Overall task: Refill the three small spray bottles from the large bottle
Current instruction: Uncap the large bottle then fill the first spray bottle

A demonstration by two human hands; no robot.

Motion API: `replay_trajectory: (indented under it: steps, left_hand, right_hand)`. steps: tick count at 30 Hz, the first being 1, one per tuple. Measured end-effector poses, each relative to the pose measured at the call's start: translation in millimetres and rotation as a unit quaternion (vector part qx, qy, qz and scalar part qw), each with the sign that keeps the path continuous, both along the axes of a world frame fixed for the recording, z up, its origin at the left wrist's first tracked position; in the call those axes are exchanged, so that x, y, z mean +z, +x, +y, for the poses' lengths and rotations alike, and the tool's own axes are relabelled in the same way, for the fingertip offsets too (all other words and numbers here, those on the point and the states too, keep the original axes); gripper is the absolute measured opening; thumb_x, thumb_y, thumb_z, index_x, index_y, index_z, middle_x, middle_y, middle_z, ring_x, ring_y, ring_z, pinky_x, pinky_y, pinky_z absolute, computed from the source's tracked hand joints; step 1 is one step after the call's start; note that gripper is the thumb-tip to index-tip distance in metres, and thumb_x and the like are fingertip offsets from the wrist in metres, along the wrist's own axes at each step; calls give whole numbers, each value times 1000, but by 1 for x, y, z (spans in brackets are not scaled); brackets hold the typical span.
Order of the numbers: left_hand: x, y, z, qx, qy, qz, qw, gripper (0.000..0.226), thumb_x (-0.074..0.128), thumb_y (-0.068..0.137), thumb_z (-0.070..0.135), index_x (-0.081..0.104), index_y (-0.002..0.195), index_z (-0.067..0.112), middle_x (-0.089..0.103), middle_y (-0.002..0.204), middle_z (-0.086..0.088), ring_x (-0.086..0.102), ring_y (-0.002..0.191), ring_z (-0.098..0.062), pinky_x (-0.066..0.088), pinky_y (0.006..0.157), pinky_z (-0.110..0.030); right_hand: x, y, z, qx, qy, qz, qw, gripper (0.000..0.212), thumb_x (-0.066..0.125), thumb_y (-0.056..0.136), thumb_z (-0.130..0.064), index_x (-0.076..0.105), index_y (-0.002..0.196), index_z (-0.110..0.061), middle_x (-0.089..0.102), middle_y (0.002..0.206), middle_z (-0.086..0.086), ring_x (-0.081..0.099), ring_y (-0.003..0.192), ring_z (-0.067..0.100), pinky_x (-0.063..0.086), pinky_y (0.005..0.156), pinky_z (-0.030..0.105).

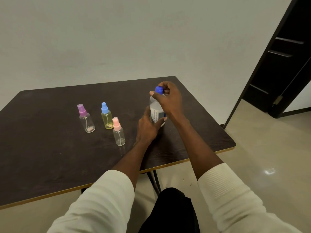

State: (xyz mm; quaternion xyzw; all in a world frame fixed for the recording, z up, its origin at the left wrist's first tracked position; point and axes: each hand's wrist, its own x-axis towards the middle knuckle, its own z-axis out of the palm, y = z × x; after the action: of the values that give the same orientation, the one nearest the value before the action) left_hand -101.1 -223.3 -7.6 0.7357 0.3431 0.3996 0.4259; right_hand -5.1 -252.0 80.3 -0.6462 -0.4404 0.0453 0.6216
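Large bottle (155, 113) stands upright toward the right of the dark surface (50, 148). Left hand (148, 126) wraps its lower body, fingers curled round the label side. Right hand (168, 100) pinches the blue cap (159, 90) from above, thumb and fingers closed on it.

Three small spray bottles to the left, all capped, apparently empty: purple-topped bottle (85, 119) farthest left, yellow bottle (106, 116) in the middle, pink-topped bottle (118, 132) nearest.

Judgement: clear plastic, smooth and likely slippery; holds liquid, so moderately heavy. Thin walls may flex, so grip low and firm, not squeezing. Small bottles are light and tip easily; steady each by the body when filling.
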Motion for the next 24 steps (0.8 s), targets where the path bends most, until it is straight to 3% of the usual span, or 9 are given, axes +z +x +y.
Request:
replay_trajectory:
  steps: [6,11,16,20,24]
  left_hand:
    - [-1,0,0,3,1,2,1000,76,75,85,47,40,147,21,59,139,-3,56,126,-25,51,102,-47]
    - [-1,-1,2,7,1,0,1000,78,75,82,51,42,145,21,60,138,-1,57,125,-23,52,100,-44]
    - [0,-1,1,12,4,13,1000,78,76,80,54,43,143,21,60,137,-1,57,124,-22,53,98,-43]
    - [-1,-2,1,20,26,24,999,72,76,81,52,46,139,21,61,134,-2,59,120,-23,54,94,-42]
    - [-1,-1,1,19,25,31,999,78,76,82,52,41,144,20,56,142,-3,55,127,-24,51,99,-39]
  right_hand:
    - [1,-3,4,-12,0,16,1000,20,71,83,-12,64,101,-15,65,96,-6,58,84,6,42,72,5]
    - [1,-3,-1,-3,40,55,998,22,66,87,-7,65,107,-16,67,102,-6,63,94,7,49,82,14]
    - [2,7,-15,-68,103,120,985,21,66,86,-3,63,102,-17,66,100,-3,63,91,10,49,79,13]
    - [-35,26,-35,-156,-26,39,987,17,64,82,-4,56,92,-15,62,95,4,58,86,19,51,78,31]
    - [-68,34,-53,-171,-171,4,970,22,64,88,-6,50,97,-21,57,102,3,56,92,16,50,80,28]
